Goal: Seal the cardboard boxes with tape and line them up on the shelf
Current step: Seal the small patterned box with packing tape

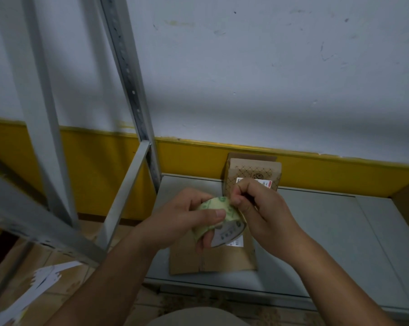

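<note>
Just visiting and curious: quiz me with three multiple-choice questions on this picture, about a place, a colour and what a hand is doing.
1. Where does the patterned brown cardboard box stand upright? A on the floor; B at the back of the grey metal shelf; C on a chair.
2. What colour is the painted band low on the wall? A yellow; B red; C blue.
3. What is the right hand doing? A lying flat; B hanging idle; C picking at the green-printed tape roll.
Answers: B, it stands by the wall on the shelf; A, the band is plainly yellow; C, its fingers pinch the roll the left hand holds.
</note>
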The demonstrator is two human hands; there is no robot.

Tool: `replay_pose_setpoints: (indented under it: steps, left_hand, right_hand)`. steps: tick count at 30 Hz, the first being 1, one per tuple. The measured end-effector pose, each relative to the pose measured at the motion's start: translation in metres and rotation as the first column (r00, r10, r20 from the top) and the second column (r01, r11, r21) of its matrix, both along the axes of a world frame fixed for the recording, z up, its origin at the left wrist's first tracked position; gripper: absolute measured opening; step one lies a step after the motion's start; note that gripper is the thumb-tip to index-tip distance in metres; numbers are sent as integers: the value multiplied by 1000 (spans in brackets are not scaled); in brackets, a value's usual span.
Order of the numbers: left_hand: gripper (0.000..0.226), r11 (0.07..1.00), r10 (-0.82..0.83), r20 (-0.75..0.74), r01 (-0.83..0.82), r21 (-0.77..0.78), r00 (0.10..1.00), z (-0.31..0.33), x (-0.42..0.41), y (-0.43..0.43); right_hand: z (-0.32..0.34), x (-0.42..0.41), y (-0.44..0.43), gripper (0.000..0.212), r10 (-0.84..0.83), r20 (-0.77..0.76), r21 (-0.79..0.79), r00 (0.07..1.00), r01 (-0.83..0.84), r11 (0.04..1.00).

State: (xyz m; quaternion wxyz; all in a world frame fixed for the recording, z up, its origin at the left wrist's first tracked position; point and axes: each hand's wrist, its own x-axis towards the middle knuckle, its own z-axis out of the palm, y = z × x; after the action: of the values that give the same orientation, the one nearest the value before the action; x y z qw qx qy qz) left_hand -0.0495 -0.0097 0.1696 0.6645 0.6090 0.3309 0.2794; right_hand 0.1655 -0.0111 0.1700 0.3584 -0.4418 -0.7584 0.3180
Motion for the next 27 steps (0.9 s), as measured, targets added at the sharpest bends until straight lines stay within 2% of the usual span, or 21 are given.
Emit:
replay_pose_setpoints:
  steps: [7, 12, 17, 21, 23, 27]
  left_hand:
    - [26, 999, -16, 7, 17, -38, 1000, -7, 4, 2]
    - [25, 1000, 28, -37, -28, -10, 999, -3, 7, 5]
    - [19, 995, 96, -99, -94, 17, 990, 1, 6, 7]
    - [26, 992, 129, -112, -128, 21, 985, -2, 6, 6]
    - [23, 993, 121, -108, -119, 23, 987, -2, 7, 6]
    - [22, 997, 78, -94, -77, 14, 993, -2, 9, 4]
  right_hand:
    - [-2, 8, -1, 23, 62, -145, -163, 988, -86, 983]
    - [0, 5, 1, 24, 35, -210, -188, 977, -76, 979]
    - [-1, 6, 8, 11, 6, -127, -134, 992, -23, 991]
    - [-6, 6, 8, 3, -15, -172, -169, 985, -14, 986]
    - [-9, 5, 8, 4, -27, -162, -146, 986, 3, 989]
    - [-12, 1, 4, 20, -116, -99, -80, 988, 108, 991]
